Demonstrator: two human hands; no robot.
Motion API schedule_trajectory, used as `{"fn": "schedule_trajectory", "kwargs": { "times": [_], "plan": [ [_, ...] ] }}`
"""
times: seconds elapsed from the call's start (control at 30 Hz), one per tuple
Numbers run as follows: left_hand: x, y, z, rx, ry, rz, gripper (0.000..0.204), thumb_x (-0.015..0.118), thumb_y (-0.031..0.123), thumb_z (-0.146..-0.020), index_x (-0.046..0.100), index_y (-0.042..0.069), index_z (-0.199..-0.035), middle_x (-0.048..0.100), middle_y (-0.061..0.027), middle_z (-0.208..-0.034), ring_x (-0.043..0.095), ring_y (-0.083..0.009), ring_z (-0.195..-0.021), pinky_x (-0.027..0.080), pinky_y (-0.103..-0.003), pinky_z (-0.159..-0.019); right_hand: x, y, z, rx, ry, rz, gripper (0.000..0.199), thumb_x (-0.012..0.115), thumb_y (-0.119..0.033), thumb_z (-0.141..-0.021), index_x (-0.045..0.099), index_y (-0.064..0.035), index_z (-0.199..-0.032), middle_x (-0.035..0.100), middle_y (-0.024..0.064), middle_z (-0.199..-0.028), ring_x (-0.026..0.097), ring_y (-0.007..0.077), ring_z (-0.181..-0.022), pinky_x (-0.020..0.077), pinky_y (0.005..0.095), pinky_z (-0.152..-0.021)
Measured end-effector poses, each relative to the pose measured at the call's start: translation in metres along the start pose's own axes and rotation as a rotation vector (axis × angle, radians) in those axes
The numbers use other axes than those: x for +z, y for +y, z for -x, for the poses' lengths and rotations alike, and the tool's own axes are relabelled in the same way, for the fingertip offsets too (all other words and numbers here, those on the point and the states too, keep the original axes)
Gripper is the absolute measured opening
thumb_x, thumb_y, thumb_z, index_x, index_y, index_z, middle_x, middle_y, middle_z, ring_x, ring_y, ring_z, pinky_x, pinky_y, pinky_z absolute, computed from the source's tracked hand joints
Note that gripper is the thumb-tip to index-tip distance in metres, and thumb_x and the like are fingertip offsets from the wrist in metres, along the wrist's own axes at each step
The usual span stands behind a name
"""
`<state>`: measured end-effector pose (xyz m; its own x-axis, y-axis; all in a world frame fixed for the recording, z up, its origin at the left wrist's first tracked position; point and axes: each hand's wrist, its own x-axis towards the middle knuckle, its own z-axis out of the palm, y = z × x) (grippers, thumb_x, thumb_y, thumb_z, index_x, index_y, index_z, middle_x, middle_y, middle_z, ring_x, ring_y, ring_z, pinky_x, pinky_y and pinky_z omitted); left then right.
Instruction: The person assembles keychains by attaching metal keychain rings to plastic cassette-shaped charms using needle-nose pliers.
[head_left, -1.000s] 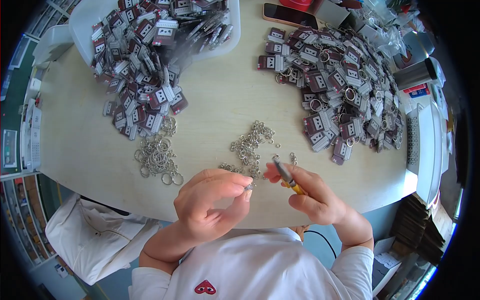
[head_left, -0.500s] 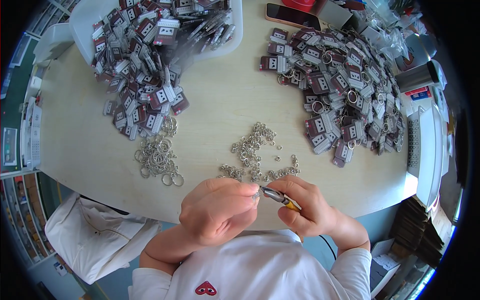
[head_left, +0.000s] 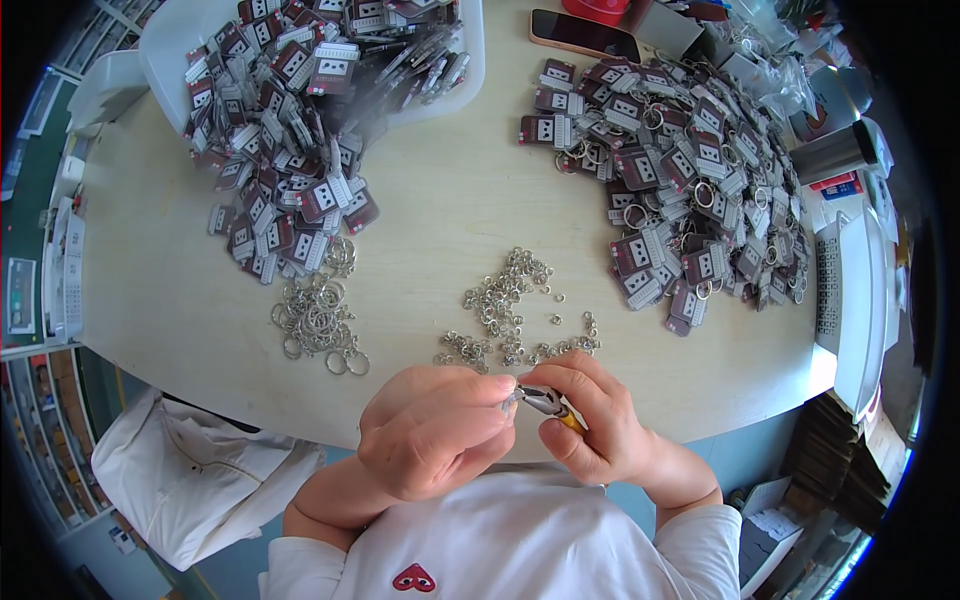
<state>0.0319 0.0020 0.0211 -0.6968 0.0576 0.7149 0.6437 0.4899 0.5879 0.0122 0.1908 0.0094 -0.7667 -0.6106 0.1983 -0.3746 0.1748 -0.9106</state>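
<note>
Beyond the right hand (head_left: pixel 597 422), ringed maroon-and-clear plastic tags (head_left: pixel 633 168) look finished; beyond the left hand (head_left: pixel 425 430), a ringless-looking heap (head_left: pixel 320 196) seems undone. The right grips yellow-handled steel pliers (head_left: pixel 543 401) beside a half-hidden clear piece (head_left: pixel 511 402) the left pinches.

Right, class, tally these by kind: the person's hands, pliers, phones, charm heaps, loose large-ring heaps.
Hands: 2 (left hand, right hand)
Pliers: 1
Phone: 1
Charm heaps: 2 (left heap, right heap)
Loose large-ring heap: 1
Total: 7
</note>
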Motion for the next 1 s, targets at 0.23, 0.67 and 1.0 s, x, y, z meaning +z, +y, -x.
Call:
{"fn": "schedule_trajectory", "kwargs": {
  "times": [0.23,0.67,1.0],
  "plan": [
    [0.0,0.001,0.001,0.01,-0.005,-0.014,0.03,0.069,-0.005,-0.063,0.056,0.005,-0.088,0.066,-0.0085,-0.085,0.063,-0.02,-0.064,0.051,-0.026,-0.055,0.001,0.001,0.003,0.006,-0.014,-0.007,0.036,0.055,-0.007,-0.073,0.052,0.0055,-0.107,0.056,0.0176,-0.091,0.053,0.0299,-0.075,0.0451,0.0374,-0.067],
    [0.006,0.0,0.004,0.044,0.018,-0.04,0.028,0.07,-0.003,-0.064,0.057,0.004,-0.088,0.066,-0.0096,-0.086,0.062,-0.0197,-0.066,0.051,-0.027,-0.056,0.012,0.001,0.005,0.063,0.006,-0.19,0.037,0.054,-0.011,-0.079,0.047,0.0072,-0.111,0.054,0.0188,-0.094,0.053,0.0301,-0.08,0.0451,0.0368,-0.072],
    [-0.001,0.003,0.007,0.145,-0.043,-0.118,0.017,0.064,0.005,-0.074,0.06,0.002,-0.091,0.066,-0.0124,-0.088,0.061,-0.0185,-0.075,0.05,-0.025,-0.059,0.024,-0.003,0.008,0.079,0.03,-0.256,0.035,0.053,-0.011,-0.081,0.047,0.0084,-0.109,0.052,0.0178,-0.088,0.051,0.0284,-0.075,0.0436,0.0347,-0.067]
  ]
}}
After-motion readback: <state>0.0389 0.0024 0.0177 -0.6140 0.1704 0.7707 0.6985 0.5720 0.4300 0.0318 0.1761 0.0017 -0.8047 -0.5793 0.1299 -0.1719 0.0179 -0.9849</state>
